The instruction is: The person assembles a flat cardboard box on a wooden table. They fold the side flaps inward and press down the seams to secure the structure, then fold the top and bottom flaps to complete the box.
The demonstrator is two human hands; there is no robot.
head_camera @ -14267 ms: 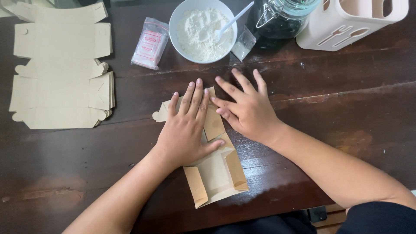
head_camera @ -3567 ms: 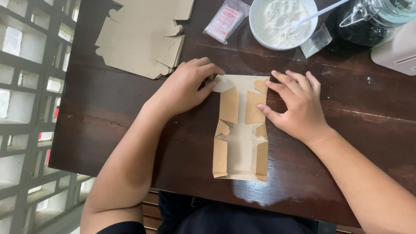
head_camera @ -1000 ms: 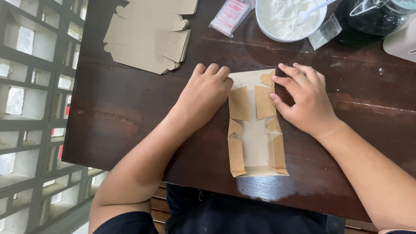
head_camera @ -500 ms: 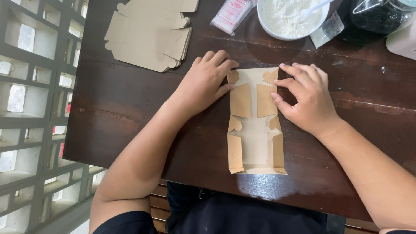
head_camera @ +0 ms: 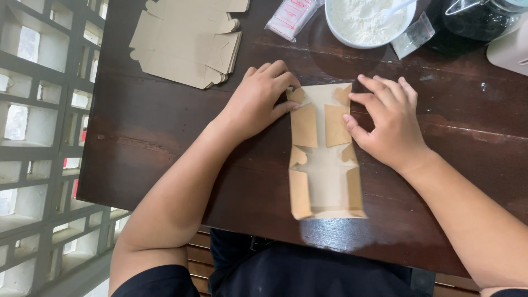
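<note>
- Box blank — flat brown card cutout, lies on the dark table just in front of the person, long axis running away from the body, near end at the table edge.
- Side flaps are folded inward along both long edges; two panels meet near the middle of the far half.
- Left hand rests palm down at the far left corner of the blank, fingers together and slightly curled, tips pressing the small rounded tab there. Not clamped on anything.
- Right hand sits at the far right edge, fingers spread a little, thumb and forefinger tips touching the right flap. Pressing, not gripping.
- Key relation: blank lies between the two hands; both hands work the far end, the near half is untouched. Neither hand is clearly nearer — left is on the corner tab, right is on the flap edge.
- Farther out: stack of blanks at far left of the table, well apart from the left hand.
- Far edge: sachet, white bowl of powder, dark jar.
- Left of the table: lattice screen.
</note>
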